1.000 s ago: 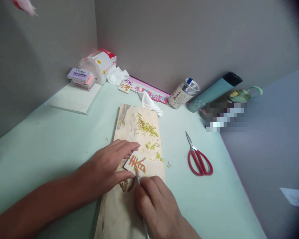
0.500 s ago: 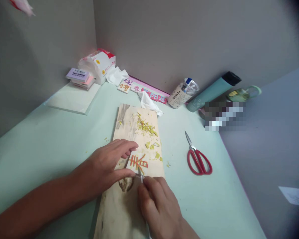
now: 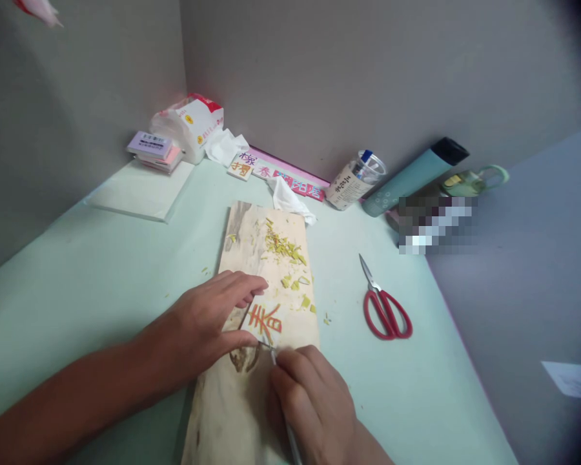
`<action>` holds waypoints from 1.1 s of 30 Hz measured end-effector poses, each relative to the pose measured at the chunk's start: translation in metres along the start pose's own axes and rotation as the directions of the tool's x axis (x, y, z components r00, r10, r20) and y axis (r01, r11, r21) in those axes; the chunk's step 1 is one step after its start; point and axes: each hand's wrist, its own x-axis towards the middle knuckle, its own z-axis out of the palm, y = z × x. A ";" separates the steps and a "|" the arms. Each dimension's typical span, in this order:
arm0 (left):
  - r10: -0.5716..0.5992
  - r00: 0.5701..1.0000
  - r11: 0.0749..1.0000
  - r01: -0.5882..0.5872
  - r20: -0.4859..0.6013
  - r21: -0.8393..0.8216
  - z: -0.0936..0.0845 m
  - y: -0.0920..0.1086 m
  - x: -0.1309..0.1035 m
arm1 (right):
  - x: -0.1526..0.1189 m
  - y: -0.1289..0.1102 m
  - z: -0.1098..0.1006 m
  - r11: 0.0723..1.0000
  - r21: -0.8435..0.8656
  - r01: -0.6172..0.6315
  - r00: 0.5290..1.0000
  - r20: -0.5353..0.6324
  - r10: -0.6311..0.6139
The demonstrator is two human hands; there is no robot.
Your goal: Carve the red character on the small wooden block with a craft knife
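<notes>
My left hand [image 3: 213, 310] steadies a small pale tile [image 3: 274, 329] between its thumb and fingertips. The tile bears an orange-red Chinese character and lies on a long wooden board [image 3: 223, 413]. In my right hand [image 3: 314, 397] is a slim carving knife [image 3: 292, 439], gripped like a pen, its thin blade meeting the tile's lower edge near the character's bottom strokes. The fingers hide part of the handle. Beyond the tile, yellow-green shavings [image 3: 285, 248] are scattered over the board's far half.
Red-handled scissors [image 3: 386, 313] lie right of the board. Lettered tiles [image 3: 297, 187], a crumpled tissue [image 3: 290, 201], a plastic cup with pens [image 3: 353, 184] and a teal bottle [image 3: 411, 177] line the back. Far left are a tissue pack [image 3: 191, 126] and flat white sheets [image 3: 135, 194].
The tile has shifted slightly left and turned a little under my left hand. My right hand and the knife have moved slightly, the blade now lower on the tile.
</notes>
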 end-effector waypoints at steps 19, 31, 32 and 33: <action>-0.006 1.000 1.000 0.006 0.010 -0.018 0.000 0.000 0.001 | 0.006 -0.006 0.001 0.987 -0.155 0.040 0.999 -0.007 -0.042; 0.012 1.000 1.000 -0.012 0.003 -0.021 0.000 -0.001 0.001 | -0.007 0.001 0.007 1.000 -0.019 -0.009 0.998 -0.061 0.008; 0.011 1.000 1.000 -0.010 0.003 -0.025 0.000 -0.001 0.001 | -0.007 0.001 0.007 1.000 -0.017 -0.007 0.998 -0.060 0.006; 0.005 1.000 1.000 -0.004 0.009 -0.029 0.000 -0.001 0.001 | -0.006 0.000 0.006 1.000 -0.023 -0.019 0.998 -0.057 0.018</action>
